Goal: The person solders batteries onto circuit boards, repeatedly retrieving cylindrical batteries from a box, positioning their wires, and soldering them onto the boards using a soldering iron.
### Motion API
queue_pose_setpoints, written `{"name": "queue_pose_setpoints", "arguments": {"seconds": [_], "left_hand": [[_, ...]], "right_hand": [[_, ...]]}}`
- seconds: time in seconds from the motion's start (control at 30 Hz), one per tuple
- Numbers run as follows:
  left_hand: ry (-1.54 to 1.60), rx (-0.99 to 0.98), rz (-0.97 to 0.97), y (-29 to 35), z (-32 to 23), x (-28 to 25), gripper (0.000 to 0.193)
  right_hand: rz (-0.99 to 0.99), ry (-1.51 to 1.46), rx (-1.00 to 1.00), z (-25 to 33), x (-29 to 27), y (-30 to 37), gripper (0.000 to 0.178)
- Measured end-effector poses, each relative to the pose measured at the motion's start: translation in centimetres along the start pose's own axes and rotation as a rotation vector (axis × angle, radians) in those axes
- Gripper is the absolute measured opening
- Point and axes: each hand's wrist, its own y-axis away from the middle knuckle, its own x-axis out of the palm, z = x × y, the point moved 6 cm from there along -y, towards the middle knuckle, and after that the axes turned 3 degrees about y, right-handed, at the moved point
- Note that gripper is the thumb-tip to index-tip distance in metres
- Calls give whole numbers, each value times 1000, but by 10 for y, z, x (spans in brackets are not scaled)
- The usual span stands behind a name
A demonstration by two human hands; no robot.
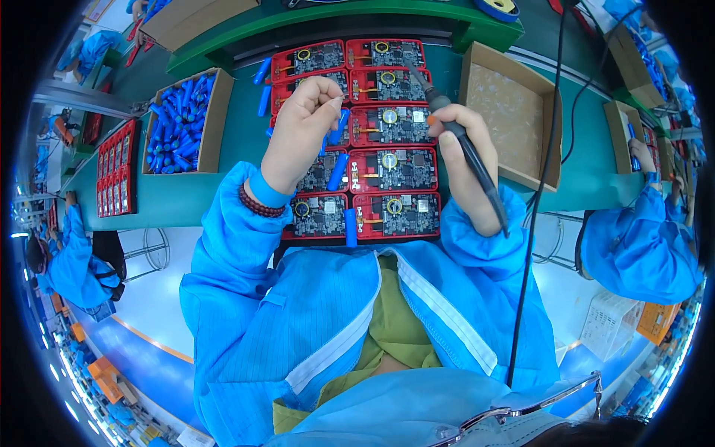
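Observation:
Two columns of red trays with circuit boards [391,170] lie in front of me, each board with a round yellow-ringed part. My right hand [471,153] is wrapped round a soldering iron [478,173], whose tip points up and left over the far right boards. My left hand [298,130] hovers over the left column with thumb and forefinger pinched; whatever is between them is too small to make out. Blue cylindrical cells lie along the trays, such as a blue cell [337,172] between the columns and another blue cell [351,227] at the near edge. My left hand hides part of the left column.
Left of the trays stands a cardboard box [220,119] full of blue cells. An open cardboard box [552,160] with clear plastic inside is at the right. Another stack of red trays [117,171] lies far left. A black cable [541,201] hangs on the right. Other people work on both sides.

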Motion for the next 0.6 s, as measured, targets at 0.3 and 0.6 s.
{"name": "queue_pose_setpoints", "arguments": {"seconds": [0.3, 0.6], "left_hand": [[-509, 125, -21, -45, 13, -7, 8], [-887, 483, -81, -78, 24, 7, 7]], "right_hand": [[-3, 154, 37, -5, -1, -30, 17], [-29, -91, 163, -23, 19, -61, 24]]}}
